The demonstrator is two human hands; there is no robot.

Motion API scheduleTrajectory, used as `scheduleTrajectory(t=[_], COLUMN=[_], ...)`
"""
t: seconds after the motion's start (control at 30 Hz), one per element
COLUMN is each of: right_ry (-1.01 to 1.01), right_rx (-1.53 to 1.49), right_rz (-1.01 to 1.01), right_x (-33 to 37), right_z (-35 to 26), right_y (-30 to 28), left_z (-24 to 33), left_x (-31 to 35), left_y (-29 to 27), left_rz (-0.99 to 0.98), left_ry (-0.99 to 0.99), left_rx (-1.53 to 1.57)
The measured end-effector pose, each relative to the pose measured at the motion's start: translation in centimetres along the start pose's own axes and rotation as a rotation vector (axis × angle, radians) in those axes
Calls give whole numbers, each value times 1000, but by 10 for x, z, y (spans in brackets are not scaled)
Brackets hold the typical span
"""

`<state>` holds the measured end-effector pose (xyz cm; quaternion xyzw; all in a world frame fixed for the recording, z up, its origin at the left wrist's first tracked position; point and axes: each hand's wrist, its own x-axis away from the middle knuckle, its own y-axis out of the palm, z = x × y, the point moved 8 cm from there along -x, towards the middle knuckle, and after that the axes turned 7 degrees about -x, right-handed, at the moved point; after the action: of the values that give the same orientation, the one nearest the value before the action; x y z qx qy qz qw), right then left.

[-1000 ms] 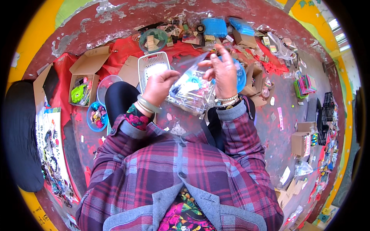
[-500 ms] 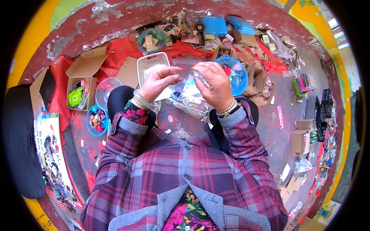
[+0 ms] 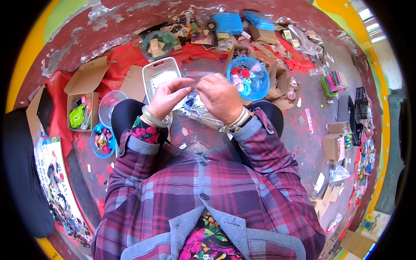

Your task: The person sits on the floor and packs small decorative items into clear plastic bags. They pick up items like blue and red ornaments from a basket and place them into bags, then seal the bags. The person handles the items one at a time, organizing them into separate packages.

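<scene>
My left hand (image 3: 167,99) is raised in front of me, its thumb and index finger curved into a loose pinch. What lies between those fingertips is too small to make out. Close by, almost touching them, my right hand (image 3: 220,99) has its fingers pressed together on a clear plastic bag, mostly hidden behind the hand. Below both hands lies a pile of clear plastic bags (image 3: 200,112) with dark and white contents. A white plastic basket (image 3: 175,65) with white material inside stands just beyond my left hand. Past my right hand sits a blue basin (image 3: 262,82) holding red, pink and blue small items.
On my left are a cardboard box (image 3: 79,99) with a bright green item, a clear tub (image 3: 108,103) and a blue bowl (image 3: 96,150) of shiny coloured pieces. Farther off stands a green-tinted basin (image 3: 165,38). Open cartons (image 3: 277,89) and a small green basket (image 3: 328,88) are to the right.
My two hands have come closer together, and the right one has turned so that it covers more of the clear bag. The whole view has shifted slightly.
</scene>
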<state>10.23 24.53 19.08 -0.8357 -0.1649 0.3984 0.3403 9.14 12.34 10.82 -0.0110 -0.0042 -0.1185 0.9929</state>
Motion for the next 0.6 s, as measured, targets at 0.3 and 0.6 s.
scheduleTrajectory(t=[0.3, 0.6], right_ry=[-74, -111], right_rx=[200, 238], right_rz=[-105, -219], right_x=[7, 12], right_z=[-22, -16], right_y=[23, 43], left_z=[-2, -7], left_x=[1, -3], left_y=[-10, -20], left_rz=[214, 363], left_ry=[-28, 61], left_rx=[-76, -130])
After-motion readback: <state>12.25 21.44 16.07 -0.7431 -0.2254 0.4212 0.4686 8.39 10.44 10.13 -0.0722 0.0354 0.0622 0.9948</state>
